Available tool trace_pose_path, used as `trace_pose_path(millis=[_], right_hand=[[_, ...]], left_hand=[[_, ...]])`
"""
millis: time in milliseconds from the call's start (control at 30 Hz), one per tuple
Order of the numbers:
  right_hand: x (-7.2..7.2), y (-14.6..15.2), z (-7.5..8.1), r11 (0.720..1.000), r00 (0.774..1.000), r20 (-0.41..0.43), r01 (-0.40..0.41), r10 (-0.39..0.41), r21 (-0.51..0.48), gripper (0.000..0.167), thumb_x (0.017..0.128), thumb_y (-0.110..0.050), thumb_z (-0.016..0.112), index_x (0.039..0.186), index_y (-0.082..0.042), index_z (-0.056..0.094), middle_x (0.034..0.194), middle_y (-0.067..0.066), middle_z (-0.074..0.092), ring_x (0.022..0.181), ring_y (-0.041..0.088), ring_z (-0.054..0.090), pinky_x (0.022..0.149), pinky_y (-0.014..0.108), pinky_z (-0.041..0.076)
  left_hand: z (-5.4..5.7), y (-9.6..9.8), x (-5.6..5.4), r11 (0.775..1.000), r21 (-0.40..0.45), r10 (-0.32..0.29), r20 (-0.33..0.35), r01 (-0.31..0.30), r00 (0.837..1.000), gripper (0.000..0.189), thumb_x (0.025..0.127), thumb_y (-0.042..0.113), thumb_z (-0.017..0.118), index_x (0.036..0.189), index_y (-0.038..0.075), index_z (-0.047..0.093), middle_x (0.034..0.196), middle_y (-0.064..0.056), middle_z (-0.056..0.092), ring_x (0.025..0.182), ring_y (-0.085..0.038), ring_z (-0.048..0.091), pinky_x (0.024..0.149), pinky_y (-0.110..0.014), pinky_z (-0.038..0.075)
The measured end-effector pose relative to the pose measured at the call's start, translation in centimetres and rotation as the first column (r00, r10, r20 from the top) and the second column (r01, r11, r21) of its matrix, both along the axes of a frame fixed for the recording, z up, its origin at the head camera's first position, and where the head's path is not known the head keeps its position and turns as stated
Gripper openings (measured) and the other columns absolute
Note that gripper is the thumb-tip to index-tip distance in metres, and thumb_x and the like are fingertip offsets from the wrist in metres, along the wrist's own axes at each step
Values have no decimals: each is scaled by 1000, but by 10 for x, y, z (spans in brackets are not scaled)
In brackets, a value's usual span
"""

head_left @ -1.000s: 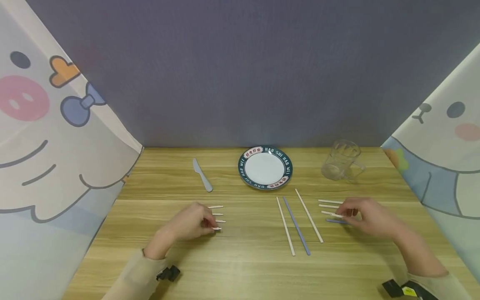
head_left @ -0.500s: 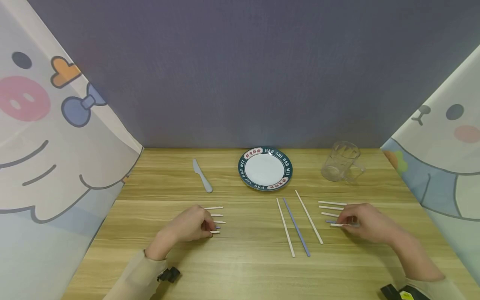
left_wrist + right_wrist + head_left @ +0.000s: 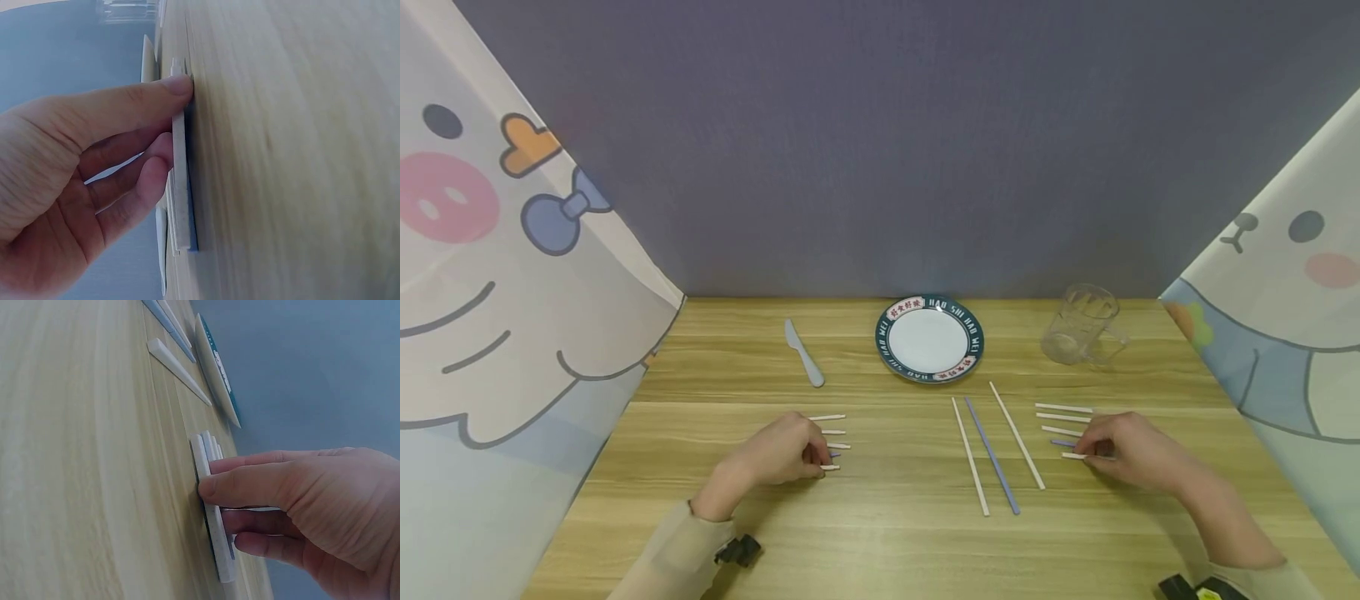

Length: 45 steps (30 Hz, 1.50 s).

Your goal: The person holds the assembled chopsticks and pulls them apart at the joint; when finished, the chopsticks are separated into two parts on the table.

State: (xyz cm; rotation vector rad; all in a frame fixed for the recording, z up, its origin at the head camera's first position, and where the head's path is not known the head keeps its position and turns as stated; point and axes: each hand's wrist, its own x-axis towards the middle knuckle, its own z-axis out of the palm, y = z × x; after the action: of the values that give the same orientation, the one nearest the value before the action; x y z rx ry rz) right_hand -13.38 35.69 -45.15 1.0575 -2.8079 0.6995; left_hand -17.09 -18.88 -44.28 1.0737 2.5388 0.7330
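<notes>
My left hand (image 3: 786, 450) pinches a short white stick (image 3: 180, 169) between thumb and index finger, low over the table, at the near end of a row. A blue stick (image 3: 192, 219) shows just behind it, and several short white sticks (image 3: 829, 417) lie beyond. On the right, my right hand (image 3: 1142, 454) pinches another short white stick (image 3: 217, 544) at the near side of a similar row. A blue stick (image 3: 1062, 442) and short white sticks (image 3: 1064, 407) lie farther back there. The fingers hide part of both rows.
Two long white sticks (image 3: 972, 458) and a long blue one (image 3: 992, 457) lie between the hands. Behind stand a green-rimmed plate (image 3: 928, 340), a knife (image 3: 803, 354) at left and a clear mug (image 3: 1078, 325) at right. A grey panel (image 3: 925, 150) closes the back.
Both hands have come slightly toward the person, each with its white stick. The sticks now sit on the near side of the blue ones. The right hand's fingers have shifted a little down its row.
</notes>
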Motion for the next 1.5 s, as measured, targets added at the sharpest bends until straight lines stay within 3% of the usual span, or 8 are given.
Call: trace_pose_path(millis=[367, 533, 833, 1033, 1333, 1500], right_hand=[[-1, -3, 2, 1000, 999, 45, 2, -2, -11, 29, 76, 3, 90, 89, -21, 79, 84, -14, 70, 74, -11, 56, 56, 19, 51], [-3, -12, 11, 999, 999, 8, 34, -34, -39, 27, 78, 0, 90, 91, -21, 77, 83, -17, 69, 74, -11, 55, 57, 20, 51], [-7, -44, 31, 997, 997, -30, 72, -73, -15, 19, 84, -5, 87, 95, -19, 79, 85, -17, 72, 75, -12, 56, 60, 21, 54], [-7, -67, 31, 998, 997, -52, 53, -55, -32, 16, 85, -3, 83, 93, -16, 78, 81, -19, 68, 73, -12, 54, 57, 18, 52], [-4, -106, 31, 997, 997, 64, 51, -48, -54, 7, 91, -9, 80, 94, -14, 77, 76, -17, 69, 69, -11, 57, 57, 16, 52], [-2, -121, 29, 996, 990, 116, 83, -78, -40, 6, 93, -12, 79, 91, -17, 76, 73, -18, 67, 64, -10, 55, 56, 17, 51]], left_hand=[[0, 0, -1, 1000, 0, 9, 23, -9, 1000, 10, 85, 6, 88, 86, 14, 82, 79, 12, 72, 68, 8, 56, 63, -16, 52], [5, 10, -7, 1000, 12, -8, -4, 8, 1000, 7, 88, 10, 87, 90, 15, 82, 80, 11, 73, 69, 8, 56, 65, -15, 53], [19, 56, -29, 995, 24, -95, -176, 101, 980, 6, 92, 11, 83, 97, 10, 82, 86, 5, 76, 73, -1, 61, 67, -16, 53], [18, 92, -37, 992, 3, -121, -201, 124, 972, 11, 95, 15, 80, 105, 11, 82, 97, 3, 79, 83, -7, 67, 76, -18, 55], [20, 143, -45, 976, -53, -217, -287, 211, 933, 14, 98, 20, 78, 110, 15, 82, 103, 5, 81, 89, -5, 69, 82, -14, 55], [18, 162, -47, 969, -52, -246, -270, 241, 931, 15, 98, 19, 77, 112, 16, 82, 104, 5, 80, 89, -4, 67, 82, -12, 52]])
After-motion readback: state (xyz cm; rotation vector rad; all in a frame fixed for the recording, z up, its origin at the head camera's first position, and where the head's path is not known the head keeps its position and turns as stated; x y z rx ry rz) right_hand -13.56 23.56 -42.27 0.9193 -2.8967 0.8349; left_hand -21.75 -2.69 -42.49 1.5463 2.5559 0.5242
